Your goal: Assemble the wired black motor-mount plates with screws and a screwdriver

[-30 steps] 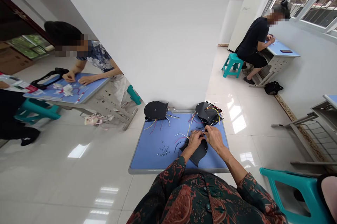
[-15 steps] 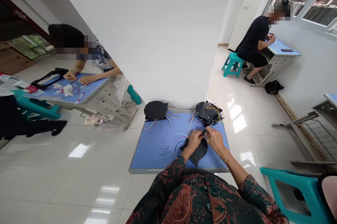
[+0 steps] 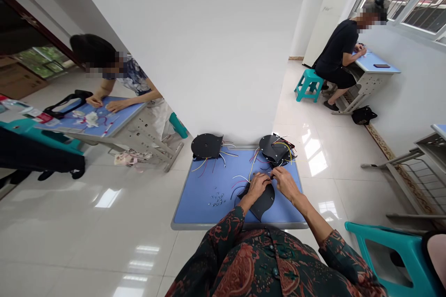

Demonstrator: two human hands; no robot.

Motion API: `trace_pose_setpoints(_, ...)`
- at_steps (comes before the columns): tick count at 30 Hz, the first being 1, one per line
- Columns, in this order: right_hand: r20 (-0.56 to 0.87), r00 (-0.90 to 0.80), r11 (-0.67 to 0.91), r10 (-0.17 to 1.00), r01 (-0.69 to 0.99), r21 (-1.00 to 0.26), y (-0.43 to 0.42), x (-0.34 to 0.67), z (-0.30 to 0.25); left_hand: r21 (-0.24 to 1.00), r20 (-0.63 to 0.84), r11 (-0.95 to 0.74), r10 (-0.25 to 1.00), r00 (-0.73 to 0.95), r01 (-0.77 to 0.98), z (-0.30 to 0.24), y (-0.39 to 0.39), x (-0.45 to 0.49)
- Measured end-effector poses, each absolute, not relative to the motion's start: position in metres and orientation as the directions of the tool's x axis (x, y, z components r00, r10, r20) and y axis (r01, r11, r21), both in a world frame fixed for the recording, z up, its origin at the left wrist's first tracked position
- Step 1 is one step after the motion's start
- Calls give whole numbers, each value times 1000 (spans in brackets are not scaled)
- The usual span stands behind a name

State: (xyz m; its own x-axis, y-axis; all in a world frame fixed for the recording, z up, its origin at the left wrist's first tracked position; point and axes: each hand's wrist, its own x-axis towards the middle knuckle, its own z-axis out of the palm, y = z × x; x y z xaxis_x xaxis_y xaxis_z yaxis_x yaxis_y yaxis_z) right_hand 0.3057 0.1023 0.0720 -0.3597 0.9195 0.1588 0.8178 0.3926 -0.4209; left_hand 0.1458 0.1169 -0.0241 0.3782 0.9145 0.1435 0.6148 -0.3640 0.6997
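Observation:
A black, flat fan-like housing (image 3: 264, 203) with a curved outline and a pointed corner lies near the front of the blue desk (image 3: 198, 194). My left hand (image 3: 258, 186) grips its far left side, fingers closed over the edge. At its far right edge, my right hand (image 3: 284, 181) is closed in a pinch; whatever is between those fingertips is too small to make out. White, red and black wires (image 3: 239, 187) stick out to the left of the housing. Several small silvery screws (image 3: 218, 199) lie scattered left of it.
Another black housing (image 3: 206, 146) with loose wires sits at the desk's back left; stacked black housings (image 3: 276, 149) stand at the back right. A white wall (image 3: 223, 55) rises behind. People sit working at desks left and right. A green stool (image 3: 386, 250) is at lower right.
My right hand has shifted slightly at the housing's far edge, still pinching. My left hand stays on the housing. At far left, a walking person's leg has moved.

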Motion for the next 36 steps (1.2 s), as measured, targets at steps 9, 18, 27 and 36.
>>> trace_pose_setpoints(9,139,-202,243,969,874,-421,97,300,65,690,139,-331,933,332,644,-26,115,149)
trace_pose_setpoints(18,182,-212,273,960,850,-451,95,304,61,668,141,-361,920,365,651,-26,115,147)
trace_pose_setpoints(27,280,-164,289,946,819,-496,90,304,64,636,156,-352,930,333,687,-17,112,153)
trace_pose_setpoints(36,272,-5,197,962,705,-682,73,315,68,644,265,-173,964,-5,745,-1,68,48)
